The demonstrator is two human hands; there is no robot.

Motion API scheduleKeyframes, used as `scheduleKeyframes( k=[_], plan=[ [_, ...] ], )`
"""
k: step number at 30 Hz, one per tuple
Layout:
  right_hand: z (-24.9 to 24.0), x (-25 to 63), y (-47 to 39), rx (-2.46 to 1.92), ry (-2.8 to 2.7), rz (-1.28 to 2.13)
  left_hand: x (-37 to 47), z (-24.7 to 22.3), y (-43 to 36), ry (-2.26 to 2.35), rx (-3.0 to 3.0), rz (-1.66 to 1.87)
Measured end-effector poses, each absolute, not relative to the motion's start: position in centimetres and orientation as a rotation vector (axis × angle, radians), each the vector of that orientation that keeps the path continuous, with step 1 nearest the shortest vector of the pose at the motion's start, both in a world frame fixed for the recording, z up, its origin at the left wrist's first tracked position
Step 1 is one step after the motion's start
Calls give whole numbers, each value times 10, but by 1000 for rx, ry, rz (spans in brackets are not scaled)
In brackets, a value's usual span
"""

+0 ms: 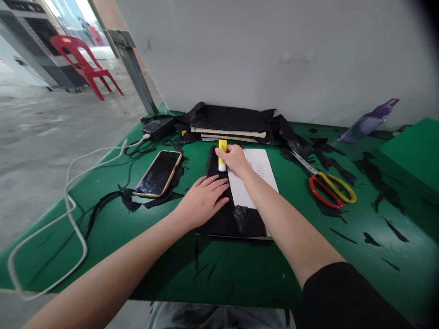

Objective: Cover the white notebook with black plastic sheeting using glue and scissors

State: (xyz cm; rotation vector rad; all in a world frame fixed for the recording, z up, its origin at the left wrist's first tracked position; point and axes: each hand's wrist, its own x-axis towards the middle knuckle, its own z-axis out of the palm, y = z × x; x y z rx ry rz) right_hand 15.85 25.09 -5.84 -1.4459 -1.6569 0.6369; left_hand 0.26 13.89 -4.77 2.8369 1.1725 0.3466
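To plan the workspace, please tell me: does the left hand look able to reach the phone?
Probably yes: the left hand rests on the black cover, holding nothing that shows, and the phone lies nearby on the green table, nothing tall between.

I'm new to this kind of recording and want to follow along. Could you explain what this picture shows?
There is no machine here, just a person's two bare hands. The single picture comes from a camera worn on that person's head, looking forward and down.

The right hand holds what looks like a yellow-and-white glue stick. The left hand lies open on a black cover, beside a white printed sheet.

Around them on the green table are a phone to the left, scissors with red and yellow handles to the right, a purple-topped bottle farther off, and scattered black scraps.
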Motion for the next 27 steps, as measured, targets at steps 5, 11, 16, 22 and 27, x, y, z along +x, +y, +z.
scheduleKeyframes(
  k=[5,11,16,22,27],
  plan=[
    [-57,159,253,-1468,-1599,681,2,-47,139,1168,2833,365],
    [-60,164,260,-1480,-1522,714,2,-47,139,1178,2815,352],
    [-62,160,255,-1458,-1614,699,3,-47,139,1179,2815,347],
    [-59,157,251,-1418,-1657,623,3,-47,139,1174,2822,354],
    [-57,159,255,-1411,-1542,607,3,-47,139,1176,2823,353]
  ],
)
